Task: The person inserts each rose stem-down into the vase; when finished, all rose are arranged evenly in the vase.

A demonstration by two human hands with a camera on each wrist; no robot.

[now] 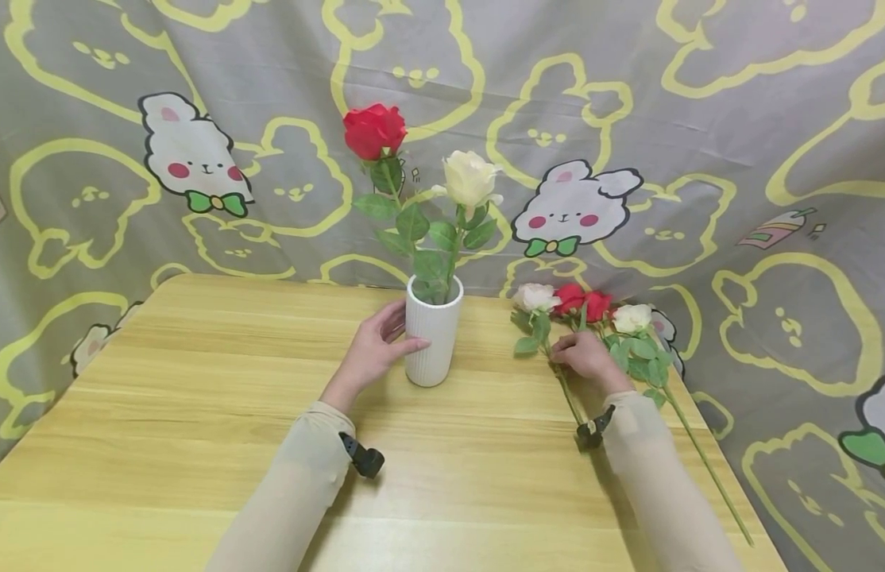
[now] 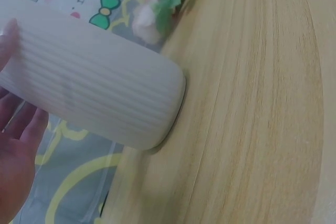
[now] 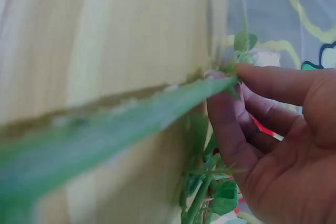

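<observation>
A ribbed white vase (image 1: 432, 342) stands upright on the table, holding a red rose (image 1: 374, 132) and a cream rose (image 1: 469, 179) with green leaves. My left hand (image 1: 371, 351) grips the vase's left side, thumb at the front and fingers curled toward the back. To the right, my right hand (image 1: 590, 359) pinches the stem (image 3: 121, 135) of a rose between thumb and fingers; that stem appears to lead to a pale pink rose (image 1: 536, 297). Red roses (image 1: 597, 307) and another cream rose (image 1: 632, 318) lie beside the right hand, their stems partly hidden by it.
The wooden table (image 1: 199, 413) reaches back to a grey curtain (image 1: 271, 71) printed with yellow outlines and rabbits. A long green stem (image 1: 707, 462) runs along the table's right edge. Both wrists wear small black cameras.
</observation>
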